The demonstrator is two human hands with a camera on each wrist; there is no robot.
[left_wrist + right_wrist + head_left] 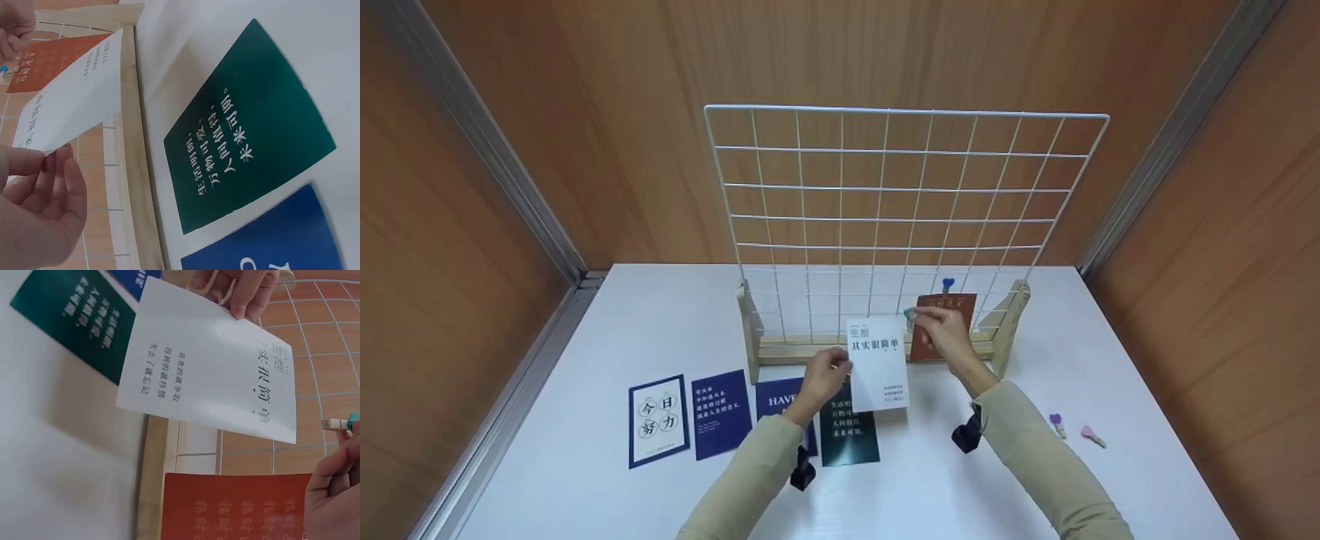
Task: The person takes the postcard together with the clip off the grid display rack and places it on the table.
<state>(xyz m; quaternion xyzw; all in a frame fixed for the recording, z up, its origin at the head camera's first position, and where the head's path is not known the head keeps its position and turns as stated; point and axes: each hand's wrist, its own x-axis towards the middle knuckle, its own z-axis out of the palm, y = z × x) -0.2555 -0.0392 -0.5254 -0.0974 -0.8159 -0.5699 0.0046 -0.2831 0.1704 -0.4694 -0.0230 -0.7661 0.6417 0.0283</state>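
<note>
My left hand (823, 376) pinches a white card (879, 375) with dark printed characters by its left edge, thumb in front. The card is held up before the lower part of a white wire grid rack (877, 187). To its right, my right hand (949, 337) pinches a small wooden clip (336, 424) with a green end, near the card's upper right corner and apart from it. Behind that hand a red-brown card (236, 503) hangs on the grid from a clip with a blue heart (948, 284).
Below my left hand lie a green card (851, 442) and a partly covered blue card (769, 394). Further left are another blue card (721, 427) and a blue-bordered white card (658, 454). Purple (1057, 421) and pink (1090, 435) heart clips lie at the right. Wooden feet (1011, 322) support the rack.
</note>
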